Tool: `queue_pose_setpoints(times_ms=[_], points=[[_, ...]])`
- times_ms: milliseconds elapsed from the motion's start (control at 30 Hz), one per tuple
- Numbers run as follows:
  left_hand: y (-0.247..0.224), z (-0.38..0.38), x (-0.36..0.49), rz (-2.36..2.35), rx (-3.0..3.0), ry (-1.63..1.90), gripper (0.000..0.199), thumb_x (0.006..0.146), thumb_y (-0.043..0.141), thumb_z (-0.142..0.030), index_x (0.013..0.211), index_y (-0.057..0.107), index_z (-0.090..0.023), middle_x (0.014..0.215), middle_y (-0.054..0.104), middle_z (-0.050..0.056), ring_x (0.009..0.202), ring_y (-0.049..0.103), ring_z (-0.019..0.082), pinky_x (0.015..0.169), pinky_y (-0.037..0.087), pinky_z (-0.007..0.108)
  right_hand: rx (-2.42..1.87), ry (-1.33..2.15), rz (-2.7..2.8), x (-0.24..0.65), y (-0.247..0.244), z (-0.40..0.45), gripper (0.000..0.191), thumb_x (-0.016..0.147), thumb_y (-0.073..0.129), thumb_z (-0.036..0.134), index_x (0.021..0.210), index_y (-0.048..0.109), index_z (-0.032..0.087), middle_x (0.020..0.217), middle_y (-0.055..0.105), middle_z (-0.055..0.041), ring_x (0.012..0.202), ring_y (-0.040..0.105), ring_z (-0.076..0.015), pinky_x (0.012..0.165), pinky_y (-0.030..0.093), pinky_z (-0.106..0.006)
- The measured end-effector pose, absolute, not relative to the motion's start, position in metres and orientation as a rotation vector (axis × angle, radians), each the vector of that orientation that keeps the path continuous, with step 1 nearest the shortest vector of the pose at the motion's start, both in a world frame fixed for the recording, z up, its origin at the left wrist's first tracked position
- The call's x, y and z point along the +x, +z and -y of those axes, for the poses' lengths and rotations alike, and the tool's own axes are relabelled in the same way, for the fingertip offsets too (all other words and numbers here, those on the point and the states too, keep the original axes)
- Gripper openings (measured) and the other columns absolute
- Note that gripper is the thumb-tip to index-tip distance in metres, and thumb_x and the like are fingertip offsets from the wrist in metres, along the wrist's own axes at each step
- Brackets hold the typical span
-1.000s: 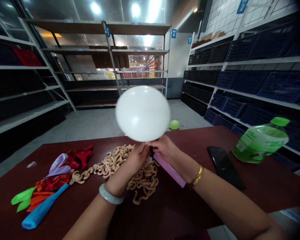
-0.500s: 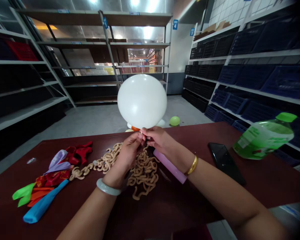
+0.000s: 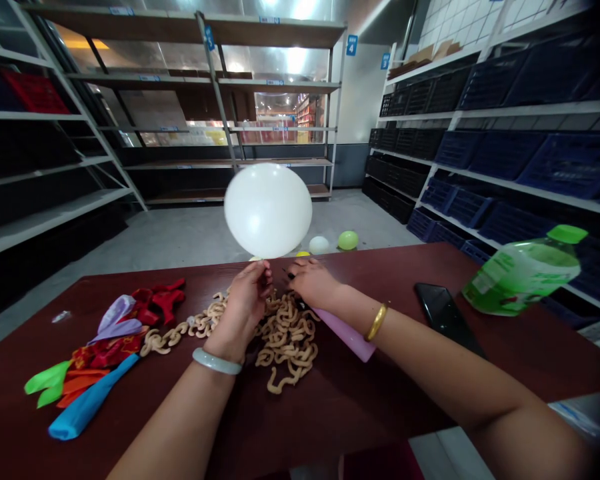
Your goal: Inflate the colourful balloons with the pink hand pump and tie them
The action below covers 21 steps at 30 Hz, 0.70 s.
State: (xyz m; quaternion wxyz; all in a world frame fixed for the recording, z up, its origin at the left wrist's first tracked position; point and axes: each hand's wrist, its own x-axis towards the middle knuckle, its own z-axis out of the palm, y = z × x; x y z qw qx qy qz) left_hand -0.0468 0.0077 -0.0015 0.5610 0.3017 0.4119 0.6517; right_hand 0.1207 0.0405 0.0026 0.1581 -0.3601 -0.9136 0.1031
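An inflated white balloon [image 3: 268,211] stands above the table's far edge. My left hand [image 3: 247,297] is closed, pinching its neck between thumb and fingers. My right hand [image 3: 314,281] lies low over the far end of a pink tube that looks like a balloon pump [image 3: 345,335]. Its fingers curl over that end, where a small black tip shows beside them. Below and between my hands is a heap of tan, curled, worm-like pieces [image 3: 287,337], with a strand trailing left. Limp balloons lie on the left: a blue one [image 3: 93,398], a light green one [image 3: 47,382] and a lilac one [image 3: 116,317].
The dark red table [image 3: 390,393] carries a black phone [image 3: 449,317] and a green-capped bottle [image 3: 523,275] on the right. Small inflated balloons, including a green one [image 3: 349,240], lie on the floor beyond. Shelves with blue crates [image 3: 505,157] line the right wall.
My right hand has left the balloon's neck and moved down and right onto the pink tube. My left hand keeps the white balloon, which has shifted slightly left and down.
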Motion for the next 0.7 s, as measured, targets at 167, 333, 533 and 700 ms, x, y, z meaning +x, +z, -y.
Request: queue_pose_setpoints(times_ms=[167,333,533,700], points=[[0.003,-0.006,-0.049,-0.937,0.595,1.53,0.022,0.067,0.08,-0.022,0.078,0.063,-0.014,0.068,0.062,0.0,0.058,0.058,0.009,0.049,0.042,0.017,-1.06,-0.052,2.801,0.117,0.027,-0.033,0.017,0.09,0.063,0.024,0.089,0.077,0.015,0.106,0.071,-0.0141,0.106,0.06,-0.0279,0.09,0.039,-0.037],[0.007,-0.008,-0.054,-0.891,0.477,1.555,0.01,0.076,0.073,-0.017,0.081,0.065,-0.013,0.07,0.064,0.002,0.058,0.06,0.01,0.047,0.044,0.018,-1.101,0.506,2.486,0.124,0.069,-0.029,0.02,0.092,0.062,0.03,0.081,0.073,0.02,0.08,0.072,-0.0032,0.072,0.06,-0.016,0.064,0.035,-0.027],[0.013,-0.009,-0.067,-0.866,0.457,1.613,0.005,0.081,0.068,-0.015,0.079,0.064,-0.014,0.067,0.063,0.001,0.055,0.058,0.009,0.045,0.043,0.017,-0.928,0.94,2.083,0.131,0.095,-0.033,0.027,0.095,0.054,0.036,0.086,0.069,0.017,0.077,0.07,-0.0041,0.063,0.06,-0.014,0.059,0.038,-0.026],[0.017,-0.008,-0.061,-0.822,0.603,1.789,0.01,0.079,0.071,-0.019,0.078,0.061,-0.015,0.076,0.069,0.004,0.072,0.067,0.014,0.069,0.054,0.024,-1.078,0.506,2.532,0.134,0.111,-0.038,0.021,0.084,0.07,0.038,0.073,0.074,0.019,0.064,0.065,-0.0011,0.058,0.053,-0.014,0.058,0.029,-0.028]])
